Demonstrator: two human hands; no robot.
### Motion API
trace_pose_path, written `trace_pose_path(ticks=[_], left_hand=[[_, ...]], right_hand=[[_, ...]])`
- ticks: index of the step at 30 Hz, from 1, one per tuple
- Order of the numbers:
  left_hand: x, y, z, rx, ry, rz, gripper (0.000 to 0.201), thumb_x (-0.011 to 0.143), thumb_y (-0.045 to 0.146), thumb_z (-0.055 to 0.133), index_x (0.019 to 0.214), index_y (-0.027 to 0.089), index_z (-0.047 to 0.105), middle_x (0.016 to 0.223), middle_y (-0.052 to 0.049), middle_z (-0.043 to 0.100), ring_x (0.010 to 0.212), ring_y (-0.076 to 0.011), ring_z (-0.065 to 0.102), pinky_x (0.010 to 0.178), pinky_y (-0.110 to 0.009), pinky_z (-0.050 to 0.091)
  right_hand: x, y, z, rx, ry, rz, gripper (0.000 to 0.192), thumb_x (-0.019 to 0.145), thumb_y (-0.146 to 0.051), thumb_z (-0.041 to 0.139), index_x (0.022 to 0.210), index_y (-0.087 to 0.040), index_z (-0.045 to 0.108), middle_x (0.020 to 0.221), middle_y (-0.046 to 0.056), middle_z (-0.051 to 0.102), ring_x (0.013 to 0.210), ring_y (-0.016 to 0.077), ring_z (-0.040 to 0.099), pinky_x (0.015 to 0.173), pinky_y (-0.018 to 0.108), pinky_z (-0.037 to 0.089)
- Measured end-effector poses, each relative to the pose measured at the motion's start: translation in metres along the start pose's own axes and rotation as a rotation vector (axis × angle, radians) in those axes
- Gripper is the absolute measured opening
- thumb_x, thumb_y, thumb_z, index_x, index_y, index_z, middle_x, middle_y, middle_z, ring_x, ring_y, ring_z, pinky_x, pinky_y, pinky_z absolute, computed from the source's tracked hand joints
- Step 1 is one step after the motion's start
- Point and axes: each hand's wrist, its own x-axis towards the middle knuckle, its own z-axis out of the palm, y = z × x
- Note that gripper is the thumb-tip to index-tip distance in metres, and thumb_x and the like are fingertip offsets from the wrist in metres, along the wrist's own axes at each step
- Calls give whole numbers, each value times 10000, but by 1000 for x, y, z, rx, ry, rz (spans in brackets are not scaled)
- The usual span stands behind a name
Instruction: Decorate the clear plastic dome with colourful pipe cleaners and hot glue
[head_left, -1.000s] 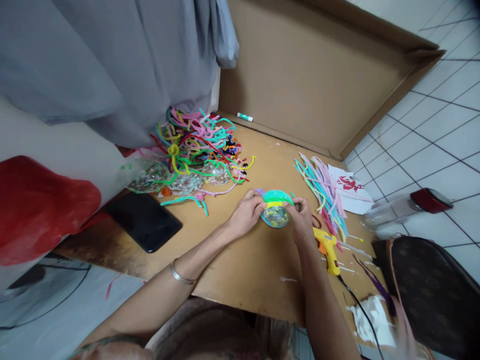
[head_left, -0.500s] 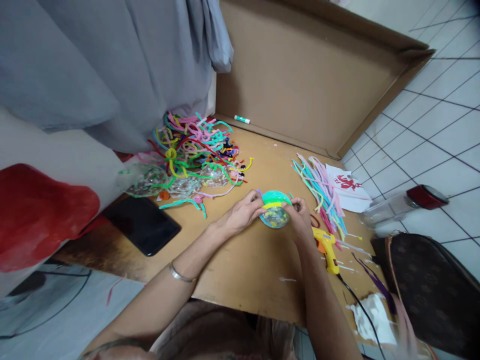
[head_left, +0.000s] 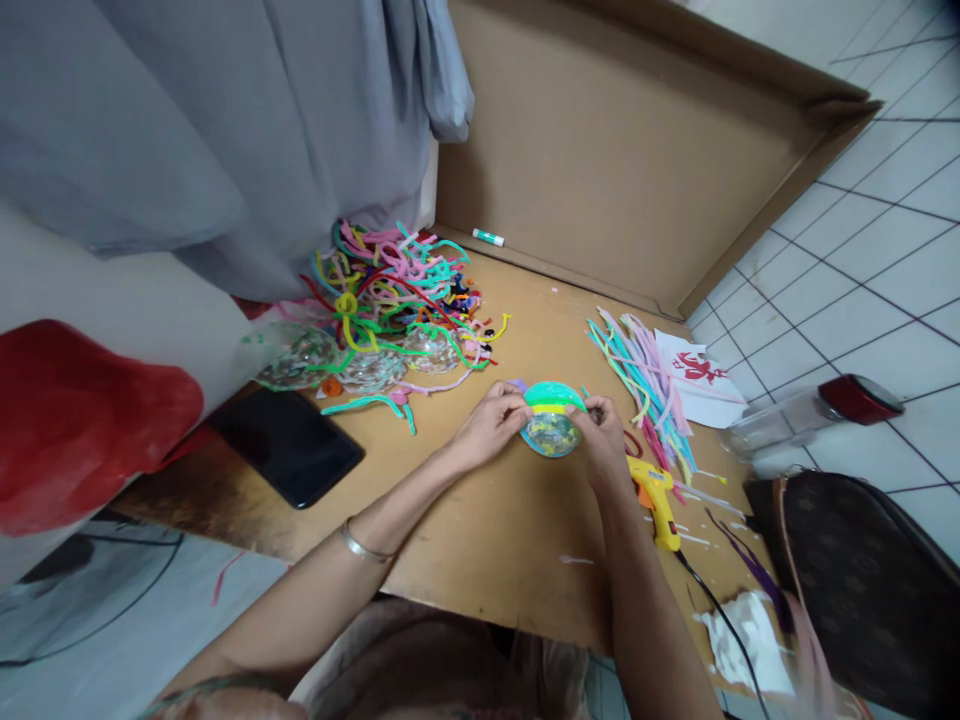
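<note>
Hands are pinching from both sides: our left hand (head_left: 491, 425) and right hand (head_left: 604, 435) are gripping the clear glitter-filled ball with green and yellow bands (head_left: 551, 420) above the brown cardboard surface (head_left: 480, 520). We are judging it could slip and roll toward the yellow glue gun (head_left: 654, 495) nearby.

I saw a tangled pile of pipe cleaners (head_left: 394, 290) far left on the cardboard sheet (head_left: 465, 520), a black phone (head_left: 289, 455) near its left edge, a straight bundle of pipe cleaners (head_left: 641, 375) right, a yellow glue gun (head_left: 656, 495) below it, and a glue stick (head_left: 488, 237) at the back.
</note>
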Motion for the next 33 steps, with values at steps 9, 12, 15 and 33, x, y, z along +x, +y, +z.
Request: trace_pose_path(ticks=[9, 12, 15, 33], left_hand=[[-1, 5, 4, -68, 2, -75, 299, 858, 341, 466, 605, 188, 421, 694, 12, 439, 700, -134, 437, 710, -263, 399], [-1, 5, 4, -57, 7, -57, 302, 854, 341, 469, 599, 188, 420, 688, 13, 431, 707, -136, 436, 704, -260, 384], [-1, 5, 4, -43, 11, -48, 300, 858, 323, 465, 595, 189, 413, 678, 14, 428, 710, -138, 443, 705, -259, 382], [-1, 7, 1, -23, 13, -67, 293, 858, 284, 472, 588, 188, 414, 680, 11, 436, 693, -136, 445, 686, -248, 374]], right_hand=[[1, 3, 0, 2, -10, -6, 417, 515, -421, 722, 779, -232, 460, 589, -98, 465, 575, 111, 445, 561, 246, 344], [1, 4, 0, 5, -20, -8, 414, 530, -426, 725, 779, -233, 458, 591, -98, 459, 570, 108, 429, 564, 248, 338], [1, 4, -1, 11, -35, -6, 419, 543, -439, 735, 784, -234, 461, 605, -95, 456, 579, 108, 425, 574, 251, 338], [5, 6, -9, 68, -117, 35, 368, 558, -401, 738, 777, -233, 494, 633, -73, 490, 615, 125, 442, 575, 253, 344]])
